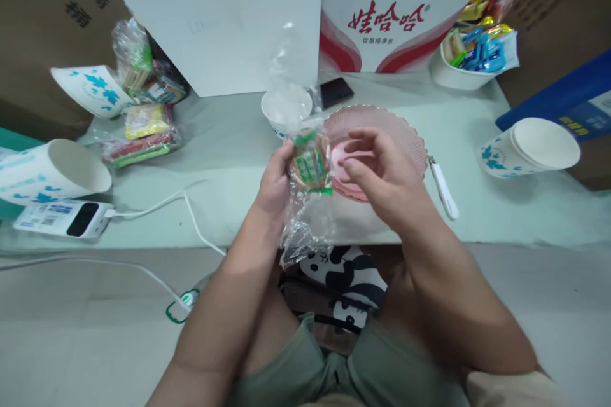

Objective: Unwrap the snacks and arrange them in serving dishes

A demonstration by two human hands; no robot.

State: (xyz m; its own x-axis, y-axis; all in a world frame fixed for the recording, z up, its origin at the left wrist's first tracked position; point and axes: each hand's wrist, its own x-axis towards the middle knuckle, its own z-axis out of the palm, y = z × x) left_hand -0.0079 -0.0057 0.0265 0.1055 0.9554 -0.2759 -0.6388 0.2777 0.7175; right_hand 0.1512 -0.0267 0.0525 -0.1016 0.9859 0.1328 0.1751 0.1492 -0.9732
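Note:
My left hand [274, 181] is closed on a clear plastic packet [310, 162] with green print and a round tan snack, perhaps a biscuit, inside. Its crinkled wrapping trails down past the table's front edge. To the right, my right hand [384, 172] hovers over a pink scalloped plate [396, 121], fingers apart and loosely curved, holding nothing. Just behind the packet stands a paper cup [279, 111] with clear plastic film [286, 63] sticking up from it. Right of the plate lies a white-handled knife [443, 191].
White boxes [382, 44] line the back, near a dark phone [337, 92]. A tub of wrapped snacks [461, 76] and stacked paper cups [520, 149] stand right. Packaged items [143, 140], tipped cups [71, 172] and a power bank [62, 219] with a white cable [188, 210] are left.

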